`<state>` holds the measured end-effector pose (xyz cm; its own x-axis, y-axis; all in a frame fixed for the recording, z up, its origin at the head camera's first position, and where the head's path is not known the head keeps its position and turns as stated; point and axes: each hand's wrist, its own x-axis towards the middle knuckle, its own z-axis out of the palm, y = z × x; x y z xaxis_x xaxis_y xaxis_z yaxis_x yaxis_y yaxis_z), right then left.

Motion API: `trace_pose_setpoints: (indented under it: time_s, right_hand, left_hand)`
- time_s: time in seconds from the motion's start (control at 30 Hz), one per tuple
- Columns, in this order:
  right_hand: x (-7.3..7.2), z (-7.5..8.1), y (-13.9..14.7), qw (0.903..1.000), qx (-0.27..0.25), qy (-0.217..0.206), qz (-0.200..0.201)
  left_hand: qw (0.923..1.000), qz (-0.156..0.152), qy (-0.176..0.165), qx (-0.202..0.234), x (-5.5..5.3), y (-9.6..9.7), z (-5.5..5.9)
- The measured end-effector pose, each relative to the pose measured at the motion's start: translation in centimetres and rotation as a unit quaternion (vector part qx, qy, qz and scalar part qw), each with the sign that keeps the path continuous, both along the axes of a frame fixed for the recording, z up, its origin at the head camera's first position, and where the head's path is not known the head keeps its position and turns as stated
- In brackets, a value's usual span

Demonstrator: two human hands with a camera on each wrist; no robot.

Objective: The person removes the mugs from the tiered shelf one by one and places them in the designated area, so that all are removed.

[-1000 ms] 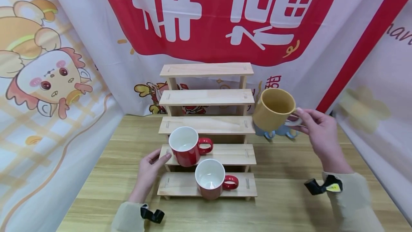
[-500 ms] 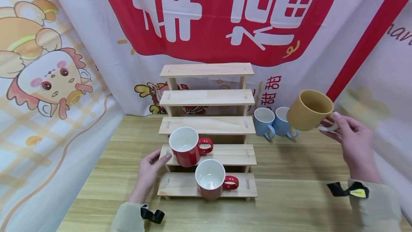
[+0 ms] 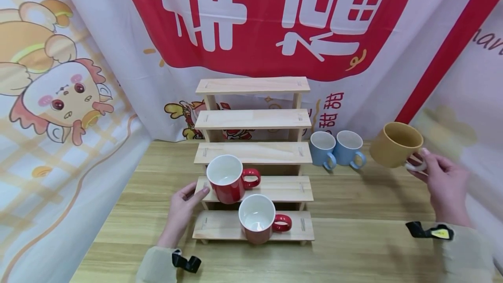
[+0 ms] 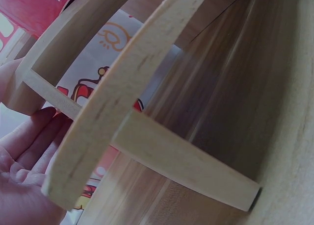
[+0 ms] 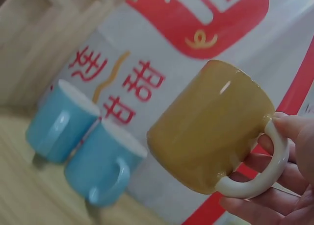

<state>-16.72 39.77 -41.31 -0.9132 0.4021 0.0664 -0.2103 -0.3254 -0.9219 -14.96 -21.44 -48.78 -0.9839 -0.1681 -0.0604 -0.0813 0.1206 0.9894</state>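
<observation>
White cloth [image 3: 377,95] hung behind and at both sides, with a big red patch and white characters at the back and a cartoon creature at left. Beneath, a pale wood-grain table [image 3: 353,213]. Near the middle of the table, a rack [image 3: 253,119] of light wood, five shelves stepping down toward the viewer. From below, two beige sleeves [image 3: 465,250], one at each side. Left hand [image 3: 182,208] at the left end of the second-lowest shelf, grasping the wood, thumb on top and fingers underneath. Right hand [image 3: 448,182] at far right, thumb and fingers pinched on a handle. On the rack, two red mugs [image 3: 257,230], upright, white inside, handles to the right: one on the lowest shelf, one on the next up. In the right hand's grip, a yellow mug [image 3: 391,150], tilted, above the table and right of two blue mugs [image 3: 346,154]. Blue pair upright on the table, close together, just right of the rack. Around the cuffs, black devices [image 3: 186,263]. Smallest, the yellow mug's white handle [image 5: 279,159].
</observation>
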Motion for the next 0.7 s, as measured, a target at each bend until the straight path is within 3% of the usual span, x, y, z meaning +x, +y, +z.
trace_pose_setpoints:
  time_s: [0.17,0.4,0.7]
  right_hand:
    - [-0.6,-2.2,0.8,0.9994,-0.016,-0.011,-0.029]
    - [-1.6,-4.6,1.6,0.9956,-0.024,-0.058,-0.069]
    - [-3.5,-5.0,1.1,0.9980,-0.013,-0.047,-0.039]
  left_hand:
    - [1.0000,0.000,0.004,0.001,0.0,0.0,-0.1]
    - [1.0000,0.002,0.006,0.002,0.0,0.0,-0.1]
    - [0.9998,0.002,0.006,0.017,-0.1,0.1,0.0]
